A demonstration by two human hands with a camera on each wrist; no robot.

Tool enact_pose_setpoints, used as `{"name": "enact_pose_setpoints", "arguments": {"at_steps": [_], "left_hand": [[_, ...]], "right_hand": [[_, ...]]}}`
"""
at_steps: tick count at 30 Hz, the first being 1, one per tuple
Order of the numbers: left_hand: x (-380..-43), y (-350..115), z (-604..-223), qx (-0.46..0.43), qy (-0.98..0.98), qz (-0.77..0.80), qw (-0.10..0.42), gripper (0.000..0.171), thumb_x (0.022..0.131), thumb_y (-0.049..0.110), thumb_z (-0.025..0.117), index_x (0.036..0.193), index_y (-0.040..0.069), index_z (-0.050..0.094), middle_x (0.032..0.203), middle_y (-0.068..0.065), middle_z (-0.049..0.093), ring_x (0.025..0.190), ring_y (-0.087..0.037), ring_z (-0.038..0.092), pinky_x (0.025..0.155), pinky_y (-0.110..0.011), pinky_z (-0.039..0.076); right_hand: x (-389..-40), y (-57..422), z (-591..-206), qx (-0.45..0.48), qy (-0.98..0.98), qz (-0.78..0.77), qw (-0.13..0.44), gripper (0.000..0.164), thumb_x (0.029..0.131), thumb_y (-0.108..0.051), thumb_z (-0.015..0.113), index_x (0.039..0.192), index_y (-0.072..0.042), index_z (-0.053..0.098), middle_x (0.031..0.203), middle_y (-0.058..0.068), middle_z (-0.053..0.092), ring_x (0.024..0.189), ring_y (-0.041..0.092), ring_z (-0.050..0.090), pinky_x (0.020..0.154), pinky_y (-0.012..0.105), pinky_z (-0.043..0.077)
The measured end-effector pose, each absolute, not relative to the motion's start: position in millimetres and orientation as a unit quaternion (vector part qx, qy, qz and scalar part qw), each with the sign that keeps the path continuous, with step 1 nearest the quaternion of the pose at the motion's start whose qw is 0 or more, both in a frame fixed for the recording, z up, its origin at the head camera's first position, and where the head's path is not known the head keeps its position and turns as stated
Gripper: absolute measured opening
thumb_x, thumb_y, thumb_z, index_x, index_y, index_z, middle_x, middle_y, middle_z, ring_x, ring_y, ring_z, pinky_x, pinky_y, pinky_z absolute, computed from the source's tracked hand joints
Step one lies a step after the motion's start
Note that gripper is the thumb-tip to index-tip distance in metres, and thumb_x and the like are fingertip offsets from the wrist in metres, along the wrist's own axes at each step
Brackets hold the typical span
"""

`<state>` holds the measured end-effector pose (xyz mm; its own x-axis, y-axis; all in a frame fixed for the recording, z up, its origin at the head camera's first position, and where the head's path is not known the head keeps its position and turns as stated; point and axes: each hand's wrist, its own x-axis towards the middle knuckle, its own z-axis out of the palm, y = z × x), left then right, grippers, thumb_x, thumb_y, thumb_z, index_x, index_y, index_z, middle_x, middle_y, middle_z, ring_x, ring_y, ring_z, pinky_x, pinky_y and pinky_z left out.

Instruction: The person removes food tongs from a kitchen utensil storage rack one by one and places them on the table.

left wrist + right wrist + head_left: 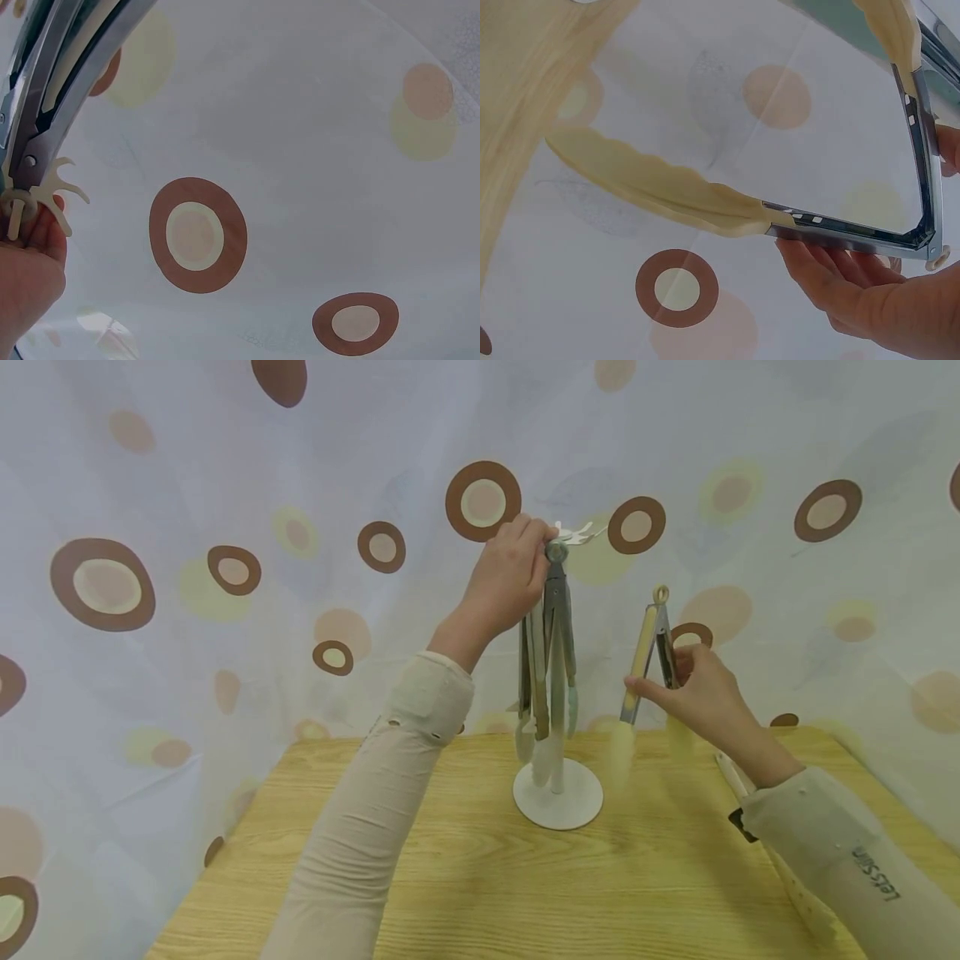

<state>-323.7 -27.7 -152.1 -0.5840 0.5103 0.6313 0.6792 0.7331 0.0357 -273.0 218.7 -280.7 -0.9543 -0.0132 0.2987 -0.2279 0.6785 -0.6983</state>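
A white utensil stand [558, 812] with a round base rises near the back of the table. Metal tongs [555, 597] hang in a bunch from the hooks [579, 535] at its top, some with pale green or cream tips. My left hand [512, 564] holds the top of the stand, fingers curled beside the hooks [66, 187]. To the right, my right hand [705, 697] holds yellow tongs [640, 660] in the air, thumb on one arm and fingers on the other. In the right wrist view the tongs [667, 184] are spread wide, their leaf-like yellow tips apart.
A cream slotted utensil [806, 897] lies on the wooden table [465, 877] at the right, partly hidden under my right sleeve. Behind the table hangs a pale curtain [420, 427] with brown ring patterns.
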Motion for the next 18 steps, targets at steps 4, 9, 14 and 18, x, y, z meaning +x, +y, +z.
{"name": "enact_pose_setpoints", "arguments": {"at_steps": [4, 9, 14, 18], "left_hand": [[-324, -28, -153, -0.338, -0.880, -0.137, 0.306, 0.030, 0.102, 0.009, 0.035, 0.125, 0.005, 0.054, 0.122, -0.009, 0.053, 0.111, -0.024, 0.048, 0.094, -0.031, 0.039], [-324, -28, -153, -0.340, -0.878, -0.134, 0.308, 0.030, 0.102, 0.010, 0.035, 0.125, 0.005, 0.054, 0.122, -0.009, 0.053, 0.110, -0.024, 0.048, 0.094, -0.030, 0.039], [-325, -28, -153, -0.340, -0.879, -0.134, 0.307, 0.030, 0.102, 0.009, 0.036, 0.125, 0.005, 0.054, 0.122, -0.009, 0.053, 0.110, -0.024, 0.048, 0.094, -0.030, 0.039], [-325, -29, -153, -0.340, -0.879, -0.133, 0.306, 0.030, 0.102, 0.009, 0.036, 0.125, 0.005, 0.054, 0.122, -0.009, 0.053, 0.110, -0.023, 0.048, 0.094, -0.030, 0.039]], "right_hand": [[-276, 221, -286, 0.062, -0.911, 0.389, 0.121, 0.092, 0.085, -0.053, 0.066, 0.139, 0.012, 0.030, 0.113, 0.028, 0.052, 0.098, 0.039, 0.054, 0.076, 0.048, 0.047], [-278, 223, -293, 0.066, -0.915, 0.379, 0.121, 0.089, 0.086, -0.051, 0.066, 0.138, 0.013, 0.033, 0.111, 0.028, 0.053, 0.092, 0.037, 0.057, 0.070, 0.044, 0.048], [-280, 223, -298, 0.059, -0.923, 0.365, 0.108, 0.093, 0.086, -0.053, 0.065, 0.138, 0.015, 0.031, 0.119, 0.032, 0.048, 0.099, 0.041, 0.054, 0.074, 0.049, 0.048], [-282, 224, -303, 0.060, -0.928, 0.353, 0.102, 0.092, 0.086, -0.053, 0.065, 0.135, 0.018, 0.033, 0.117, 0.034, 0.050, 0.092, 0.039, 0.057, 0.069, 0.045, 0.050]]}}
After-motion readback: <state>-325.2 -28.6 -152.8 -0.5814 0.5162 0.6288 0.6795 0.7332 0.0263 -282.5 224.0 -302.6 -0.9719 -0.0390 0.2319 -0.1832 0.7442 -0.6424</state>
